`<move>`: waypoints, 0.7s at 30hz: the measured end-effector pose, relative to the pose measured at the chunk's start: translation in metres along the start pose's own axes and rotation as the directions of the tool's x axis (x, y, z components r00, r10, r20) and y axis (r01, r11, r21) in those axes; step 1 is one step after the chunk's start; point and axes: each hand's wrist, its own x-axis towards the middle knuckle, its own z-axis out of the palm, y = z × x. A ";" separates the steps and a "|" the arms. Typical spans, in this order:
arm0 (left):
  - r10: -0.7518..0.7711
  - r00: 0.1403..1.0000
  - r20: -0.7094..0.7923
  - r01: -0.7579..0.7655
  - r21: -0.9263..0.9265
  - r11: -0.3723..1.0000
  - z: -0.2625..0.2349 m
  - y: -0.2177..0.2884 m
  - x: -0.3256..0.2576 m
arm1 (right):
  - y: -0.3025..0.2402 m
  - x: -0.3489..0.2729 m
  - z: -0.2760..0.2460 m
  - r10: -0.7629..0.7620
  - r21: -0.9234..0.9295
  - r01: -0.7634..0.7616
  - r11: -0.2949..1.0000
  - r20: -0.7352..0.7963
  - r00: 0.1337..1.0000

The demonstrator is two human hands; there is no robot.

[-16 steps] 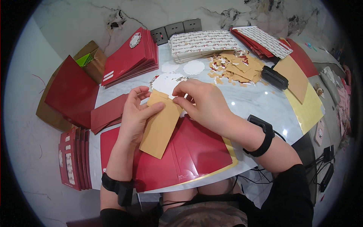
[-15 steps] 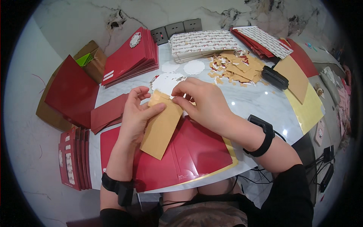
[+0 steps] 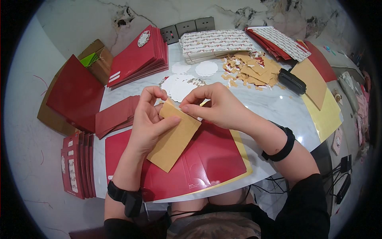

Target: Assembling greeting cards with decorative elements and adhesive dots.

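Between my hands is a tan paper piece [image 3: 174, 141], flat and rectangular like a small kraft envelope, tilted with its lower end toward me. My left hand [image 3: 153, 121] holds its left side, thumb on the front and fingers behind. At its upper edge my right hand [image 3: 211, 104] is closed in a pinch; a small strip or flap shows there, but its fingertips hide the detail. Under the tan paper lie red folded card sheets [image 3: 215, 159]. White scalloped paper pieces [image 3: 179, 87] rest on the marble table [image 3: 254, 115] just beyond my hands.
At the back are a red folder stack [image 3: 137, 59], patterned white sheets [image 3: 215, 43] and a pile of tan scraps [image 3: 254, 69]. A black case [image 3: 292, 81] lies at right beside tan and yellow sheets [image 3: 318, 103]. Dark red cards [image 3: 115, 115] and red boxes [image 3: 77, 165] stand left.
The tan paper has turned a little, its top leaning further right. My right hand has shifted slightly right, its fingers still pinching at the upper edge.
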 end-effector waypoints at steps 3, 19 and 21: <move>-0.030 0.999 -0.036 0.029 -0.043 0.999 -0.005 0.001 0.001 | 0.001 -0.002 0.004 0.013 0.041 -0.014 0.999 0.023 1.000; -0.135 0.987 -0.081 0.137 0.022 0.990 -0.010 0.007 0.002 | -0.011 -0.004 -0.018 -0.099 -0.191 0.093 0.977 -0.021 0.995; -0.172 0.981 -0.093 0.175 0.024 0.984 -0.011 0.006 0.001 | -0.011 -0.003 -0.018 -0.108 -0.237 0.100 0.966 -0.021 0.994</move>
